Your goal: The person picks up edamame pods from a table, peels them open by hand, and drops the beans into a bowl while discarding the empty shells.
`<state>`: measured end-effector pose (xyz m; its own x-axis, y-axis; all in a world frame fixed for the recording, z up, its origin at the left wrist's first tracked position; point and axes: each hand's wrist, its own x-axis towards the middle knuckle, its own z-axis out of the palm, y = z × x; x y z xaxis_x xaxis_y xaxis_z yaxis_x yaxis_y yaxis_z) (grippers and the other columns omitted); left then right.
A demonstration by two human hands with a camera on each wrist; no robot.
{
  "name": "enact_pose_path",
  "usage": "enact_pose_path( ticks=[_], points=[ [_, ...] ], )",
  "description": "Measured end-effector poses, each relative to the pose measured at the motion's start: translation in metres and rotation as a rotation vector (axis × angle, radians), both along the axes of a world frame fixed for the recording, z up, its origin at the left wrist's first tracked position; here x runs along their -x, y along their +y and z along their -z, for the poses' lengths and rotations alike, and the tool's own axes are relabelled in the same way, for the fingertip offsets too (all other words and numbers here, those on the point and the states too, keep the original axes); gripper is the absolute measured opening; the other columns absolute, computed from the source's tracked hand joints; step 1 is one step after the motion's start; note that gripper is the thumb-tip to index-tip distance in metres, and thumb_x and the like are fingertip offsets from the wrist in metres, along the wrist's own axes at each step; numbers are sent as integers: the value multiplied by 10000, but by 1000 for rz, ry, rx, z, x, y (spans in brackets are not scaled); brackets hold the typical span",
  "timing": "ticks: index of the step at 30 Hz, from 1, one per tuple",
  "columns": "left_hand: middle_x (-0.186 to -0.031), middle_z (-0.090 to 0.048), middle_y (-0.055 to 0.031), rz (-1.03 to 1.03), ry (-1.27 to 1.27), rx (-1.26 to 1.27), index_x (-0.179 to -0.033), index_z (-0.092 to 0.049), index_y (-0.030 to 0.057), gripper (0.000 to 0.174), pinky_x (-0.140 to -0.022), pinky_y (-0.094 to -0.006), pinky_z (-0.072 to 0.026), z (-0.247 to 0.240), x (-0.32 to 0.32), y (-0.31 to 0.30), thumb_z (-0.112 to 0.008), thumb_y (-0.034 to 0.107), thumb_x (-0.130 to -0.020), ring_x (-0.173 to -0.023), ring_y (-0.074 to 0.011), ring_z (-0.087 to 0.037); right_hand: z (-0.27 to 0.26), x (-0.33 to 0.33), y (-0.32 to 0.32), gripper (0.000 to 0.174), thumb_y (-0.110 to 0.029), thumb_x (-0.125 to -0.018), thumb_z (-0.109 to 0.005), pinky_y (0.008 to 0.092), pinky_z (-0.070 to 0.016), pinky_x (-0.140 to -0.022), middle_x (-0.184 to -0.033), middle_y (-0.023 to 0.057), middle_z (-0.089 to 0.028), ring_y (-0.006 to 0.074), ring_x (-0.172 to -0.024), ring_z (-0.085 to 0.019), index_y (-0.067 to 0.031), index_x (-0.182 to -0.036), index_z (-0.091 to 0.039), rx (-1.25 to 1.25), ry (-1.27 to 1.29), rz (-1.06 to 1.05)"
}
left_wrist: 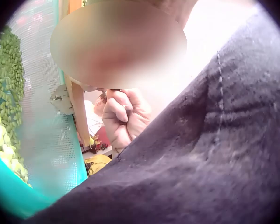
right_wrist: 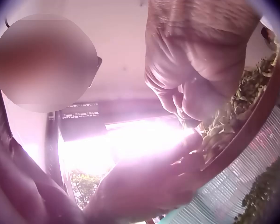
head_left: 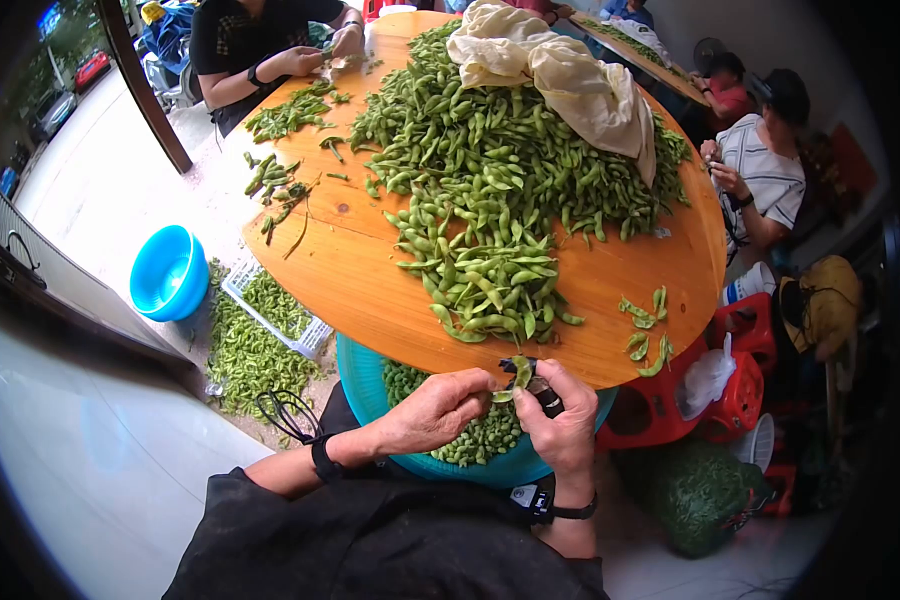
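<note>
Over the table's near edge, both hands meet at a green soybean pod (head_left: 521, 374). My left hand (head_left: 435, 408) has its fingers curled, with thumb and fingertips pinching the pod's lower end. Thumb and fingers of my right hand (head_left: 562, 425) grip the pod from the other side, and a black band (head_left: 547, 399) shows on that hand. Below the hands stands a turquoise basin (head_left: 368, 385) containing shelled green beans (head_left: 485, 437). Just beyond them, a large heap of pods (head_left: 490, 200) covers much of the wooden table (head_left: 340, 255).
Empty pod shells (head_left: 638, 318) lie at the table's right. A cream cloth (head_left: 570, 75) drapes over the heap. On the floor are a blue basin (head_left: 170, 272), a white crate (head_left: 260, 305), scattered pods (head_left: 260, 380) and red stools (head_left: 740, 395). Other people sit around.
</note>
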<state>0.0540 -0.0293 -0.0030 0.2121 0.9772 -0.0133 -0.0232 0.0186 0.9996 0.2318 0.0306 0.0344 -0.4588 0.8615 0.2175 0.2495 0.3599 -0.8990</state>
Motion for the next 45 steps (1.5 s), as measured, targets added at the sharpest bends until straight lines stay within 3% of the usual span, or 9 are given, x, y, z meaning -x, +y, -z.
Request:
enact_pose_path(
  ticks=[12, 15, 19, 24, 27, 29, 31, 39, 45],
  points=[
    [-749, -582, -52, 122, 83, -154, -1085, -612, 6, 188, -638, -296, -460, -6, 15, 2, -511, 82, -946, -692, -156, -550, -35, -46, 9, 182, 16, -864, -616, 189, -359, -456, -665, -37, -541, 9, -526, -465, 35, -1043, -645, 290, 244, 126],
    [-811, -630, -114, -147, 416, -501, -1068, -650, 27, 223, -642, -380, -518, -26, 17, 9, -678, 34, -847, -750, -271, -650, -31, -69, 43, 206, -23, -858, -657, 320, -481, -561, -732, 134, -658, 210, -612, -632, 37, -1055, -649, -328, -336, 587],
    [-859, -585, -103, -432, 818, -660, -1054, -641, 54, 249, -646, -400, -513, -19, 22, 40, -706, 50, -814, -765, -284, -623, -27, -67, 42, 206, -30, -847, -666, 374, -507, -662, -852, 203, -672, 298, -755, -674, 36, -1042, -652, -473, -370, 689],
    [-921, -574, -110, -510, 941, -740, -1015, -645, 60, 217, -660, -376, -513, -13, 26, 49, -693, 31, -806, -841, -291, -615, -4, -35, 23, 198, 5, -864, -596, 315, -494, -633, -793, 133, -643, 208, -703, -644, 40, -1052, -643, -122, -133, 313],
    [-887, -617, -72, -502, 638, -686, -1005, -648, 42, 149, -650, -315, -517, -19, 33, 45, -676, 50, -859, -784, -210, -630, -3, -9, 13, 220, -11, -894, -583, 234, -433, -533, -749, 39, -588, 76, -597, -545, 63, -1098, -618, 218, 95, 104],
    [-811, -628, -31, -239, 146, -65, -1021, -645, 11, 164, -635, -249, -505, -30, 30, 34, -676, 122, -905, -719, -107, -607, -7, 7, 7, 265, -27, -945, -550, 210, -378, -483, -706, -9, -528, 39, -550, -464, 75, -1188, -578, 452, 295, 7],
    [-795, -646, 7, -168, -153, 64, -1025, -649, 11, 184, -627, -216, -492, -27, 23, 27, -648, 179, -949, -714, -47, -587, -7, 13, 5, 279, -29, -965, -528, 210, -345, -469, -674, -30, -478, 32, -540, -412, 67, -1226, -551, 563, 443, -96],
    [-812, -689, -79, -369, 305, -454, -948, -640, -23, 108, -637, -267, -543, -15, 6, 13, -693, 47, -885, -737, -133, -687, -2, 6, 4, 270, -23, -970, -524, 209, -318, -469, -697, -37, -439, 30, -543, -389, 80, -1218, -549, 617, 445, -146],
    [-809, -687, -102, -407, 304, -413, -933, -632, -24, 104, -635, -283, -544, -13, 2, 10, -693, 39, -878, -740, -158, -697, -6, 2, 1, 245, -26, -968, -536, 212, -328, -467, -769, -15, -466, 39, -552, -421, 79, -1185, -574, 580, 392, -176]
  ],
)
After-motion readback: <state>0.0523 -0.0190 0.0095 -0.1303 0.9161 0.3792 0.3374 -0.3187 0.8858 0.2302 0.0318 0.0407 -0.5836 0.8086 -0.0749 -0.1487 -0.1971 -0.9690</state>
